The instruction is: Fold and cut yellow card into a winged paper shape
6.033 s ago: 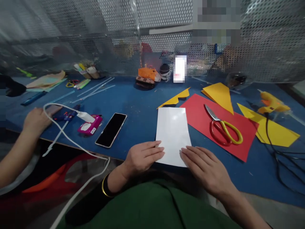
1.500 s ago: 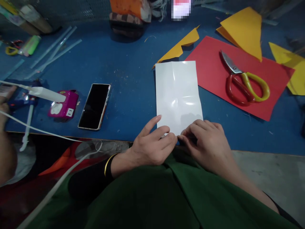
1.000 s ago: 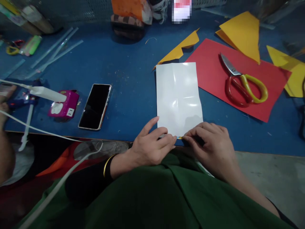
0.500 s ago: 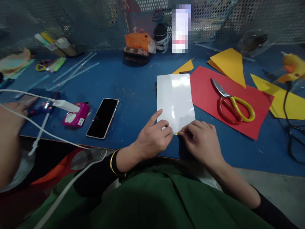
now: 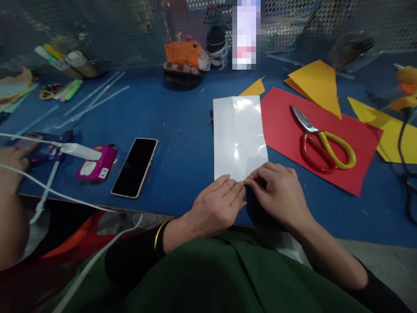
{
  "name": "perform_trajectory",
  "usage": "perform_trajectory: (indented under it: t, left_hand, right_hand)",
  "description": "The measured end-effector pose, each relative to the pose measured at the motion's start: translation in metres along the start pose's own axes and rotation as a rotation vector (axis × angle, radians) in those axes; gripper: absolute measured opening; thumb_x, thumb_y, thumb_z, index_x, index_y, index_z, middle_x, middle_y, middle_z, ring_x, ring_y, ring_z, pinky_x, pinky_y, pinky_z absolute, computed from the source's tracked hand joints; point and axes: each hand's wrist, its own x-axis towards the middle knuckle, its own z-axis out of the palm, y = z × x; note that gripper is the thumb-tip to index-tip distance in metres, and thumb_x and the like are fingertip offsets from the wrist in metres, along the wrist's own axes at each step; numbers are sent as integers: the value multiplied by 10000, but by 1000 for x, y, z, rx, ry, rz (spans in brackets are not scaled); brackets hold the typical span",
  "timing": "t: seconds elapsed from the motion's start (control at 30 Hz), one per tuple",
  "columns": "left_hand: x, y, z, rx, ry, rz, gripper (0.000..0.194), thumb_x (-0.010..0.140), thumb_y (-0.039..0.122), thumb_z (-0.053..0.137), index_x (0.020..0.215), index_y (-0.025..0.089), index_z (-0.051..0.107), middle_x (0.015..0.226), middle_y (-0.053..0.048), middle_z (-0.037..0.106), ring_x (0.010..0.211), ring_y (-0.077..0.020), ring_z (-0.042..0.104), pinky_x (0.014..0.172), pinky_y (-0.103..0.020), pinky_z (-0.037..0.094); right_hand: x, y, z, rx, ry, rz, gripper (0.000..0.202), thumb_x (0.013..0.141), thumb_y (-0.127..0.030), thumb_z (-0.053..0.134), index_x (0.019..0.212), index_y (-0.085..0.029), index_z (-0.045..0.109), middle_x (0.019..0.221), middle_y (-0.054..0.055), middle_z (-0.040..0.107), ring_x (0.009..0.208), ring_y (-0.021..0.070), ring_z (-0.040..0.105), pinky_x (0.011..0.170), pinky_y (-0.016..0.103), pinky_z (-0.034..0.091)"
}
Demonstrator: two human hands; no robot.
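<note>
A white glossy sheet of paper (image 5: pixel 240 134) lies on the blue table, its near edge under my fingers. My left hand (image 5: pixel 219 202) is at the near left edge, fingers held together over the paper and thumb beneath. Beside it, my right hand (image 5: pixel 280 191) pinches the same near edge, thumb against index finger; the fingertips of both hands almost meet. Red paper (image 5: pixel 283 130) is just to the right. Scissors (image 5: pixel 306 121) with one red and one yellow handle rest on it, blades pointing away.
A phone (image 5: pixel 135 167) and a magenta adapter (image 5: pixel 104 158) with a white plug lie to the left. Another person's hand (image 5: pixel 14 161) is at a blue glue gun (image 5: pixel 47 154), far left. Orange-yellow paper (image 5: pixel 317 84) and a yellow glue gun (image 5: pixel 407 89) are on the right.
My left hand's raised index finger has come down, and its fingers now lie together along the near edge of the paper. My right hand keeps its pinch. The view has shifted slightly.
</note>
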Motion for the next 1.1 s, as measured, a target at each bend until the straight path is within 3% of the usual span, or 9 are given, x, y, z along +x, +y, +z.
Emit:
perform_trajectory:
  t: [0.3, 0.47, 0.7, 1.1]
  left_hand:
    - [-1, -4, -1, -85, -71, 26, 299, 983, 215, 562, 1160, -2, 667, 1163, -180, 731, 1057, -238, 705, 975, -377, 565]
    - [-3, -3, 2, -44, -21, -4, 285, 1002, 227, 522, 1147, 43, 685, 1159, -147, 743, 1057, -211, 713, 1004, -371, 556]
    - [-3, -1, 1, -32, -65, 56, 362, 994, 245, 547, 1188, -45, 643, 1196, -224, 709, 1090, -275, 706, 955, -378, 583]
    - [-3, -1, -2, -54, -143, 57, 395, 1005, 259, 525, 1246, -39, 617, 1271, -228, 671, 1152, -298, 667, 984, -413, 562]
  right_hand:
    - [-1, 3, -5, 83, -13, 68, 150, 888, -300, 655, 753, -237, 651, 771, 8, 647, 743, 191, 578, 744, 360, 362]
    - [0, 1, -4, -10, -17, 39, 177, 902, -308, 627, 742, -231, 622, 764, 12, 635, 740, 199, 554, 736, 366, 339]
    - [-1, 7, -6, 34, -48, 23, 162, 907, -334, 631, 785, -235, 666, 793, 19, 663, 758, 204, 580, 728, 366, 362]
    - [-1, 8, -5, 63, -42, 56, 96, 863, -262, 644, 772, -234, 662, 797, 30, 665, 776, 219, 581, 728, 370, 387]
